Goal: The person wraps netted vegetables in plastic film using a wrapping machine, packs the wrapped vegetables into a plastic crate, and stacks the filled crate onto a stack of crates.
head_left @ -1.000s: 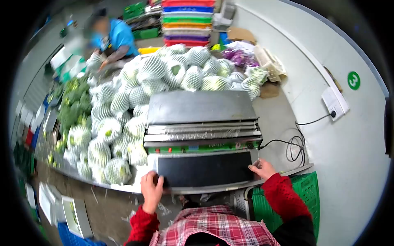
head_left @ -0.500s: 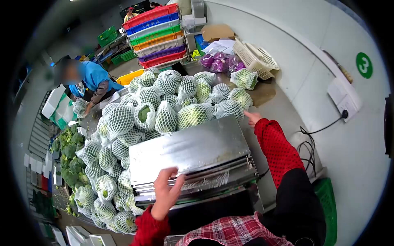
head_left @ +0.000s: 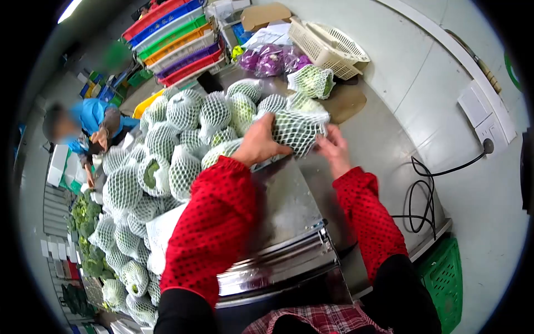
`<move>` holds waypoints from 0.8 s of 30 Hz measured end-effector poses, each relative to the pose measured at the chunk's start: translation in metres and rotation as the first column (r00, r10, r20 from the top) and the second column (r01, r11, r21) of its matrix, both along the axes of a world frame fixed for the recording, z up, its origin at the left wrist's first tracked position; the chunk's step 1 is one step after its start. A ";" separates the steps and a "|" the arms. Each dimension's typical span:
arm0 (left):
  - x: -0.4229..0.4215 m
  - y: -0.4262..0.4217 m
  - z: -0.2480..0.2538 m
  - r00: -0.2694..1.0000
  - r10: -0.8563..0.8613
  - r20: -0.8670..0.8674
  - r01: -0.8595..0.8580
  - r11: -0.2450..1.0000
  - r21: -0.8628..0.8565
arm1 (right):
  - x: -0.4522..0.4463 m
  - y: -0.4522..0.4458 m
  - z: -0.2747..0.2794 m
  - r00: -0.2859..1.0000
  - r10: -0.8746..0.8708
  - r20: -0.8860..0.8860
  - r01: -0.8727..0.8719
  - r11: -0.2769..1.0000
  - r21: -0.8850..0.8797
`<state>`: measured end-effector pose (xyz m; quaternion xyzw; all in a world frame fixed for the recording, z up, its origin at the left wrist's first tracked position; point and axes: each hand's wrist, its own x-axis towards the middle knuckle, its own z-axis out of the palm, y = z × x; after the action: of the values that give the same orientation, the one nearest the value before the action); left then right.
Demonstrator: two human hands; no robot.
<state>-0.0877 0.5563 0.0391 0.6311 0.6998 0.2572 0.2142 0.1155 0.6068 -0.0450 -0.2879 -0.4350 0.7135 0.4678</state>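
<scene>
A vegetable in white foam netting (head_left: 297, 131) lies between my two hands, at the right end of a large pile of netted vegetables (head_left: 183, 111). My left hand (head_left: 260, 142) grips its left side, thumb below and fingers partly hidden behind it. At its right end, the fingers of my right hand (head_left: 332, 146) pinch the netting. Under my left forearm stands the metal wrapping machine (head_left: 289, 200), its flat top partly covered by the red sleeve.
Stacked coloured crates (head_left: 178, 44), bagged purple vegetables (head_left: 272, 60) and cream baskets (head_left: 325, 47) stand at the back. Broccoli (head_left: 86, 222) lies left, near a co-worker in blue (head_left: 92, 117). A black cable (head_left: 428, 195) coils at the right; a green crate (head_left: 445, 284) is below.
Both hands have moved forward, my left from above the machine, and have taken hold of the netted vegetable. The view has turned, and the machine now sits lower in it.
</scene>
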 end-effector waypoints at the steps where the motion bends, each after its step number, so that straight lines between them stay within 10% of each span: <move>1: -0.003 -0.023 0.014 0.996 -0.079 -0.052 0.087 0.980 0.180 | 0.001 -0.012 0.030 0.985 -0.109 0.136 0.060 0.945 0.321; 5: -0.031 -0.117 0.061 0.958 -0.124 -0.257 0.257 0.768 0.587 | -0.018 -0.097 0.116 0.915 -0.333 0.229 -0.028 0.514 0.857; 10: -0.069 -0.272 0.059 0.872 -0.117 -0.475 0.359 0.813 0.459 | -0.048 -0.200 0.101 0.902 0.039 0.429 -0.376 0.559 0.739; 18: -0.067 -0.343 0.046 0.841 0.121 -0.528 0.176 0.861 0.477 | -0.062 -0.245 0.103 0.793 0.023 0.608 -0.574 0.362 0.735; 20: -0.065 -0.375 0.042 0.866 0.313 -0.390 -0.094 0.868 0.488 | -0.038 -0.241 0.117 0.781 0.066 0.621 -0.597 0.368 0.713; 22: -0.076 -0.428 0.007 0.705 0.559 -0.438 -0.396 0.821 0.410 | 0.002 -0.229 0.124 0.644 -0.060 0.763 -0.581 0.610 0.539; 24: -0.074 -0.468 -0.005 0.652 0.520 -0.552 -0.411 0.854 0.319 | 0.035 -0.220 0.113 0.177 -0.256 0.950 -0.669 0.677 0.307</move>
<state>-0.1622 0.0888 0.0337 0.4936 0.8446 0.1386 -0.1541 0.1505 0.3866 0.0680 -0.3970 -0.8925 0.2104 0.0403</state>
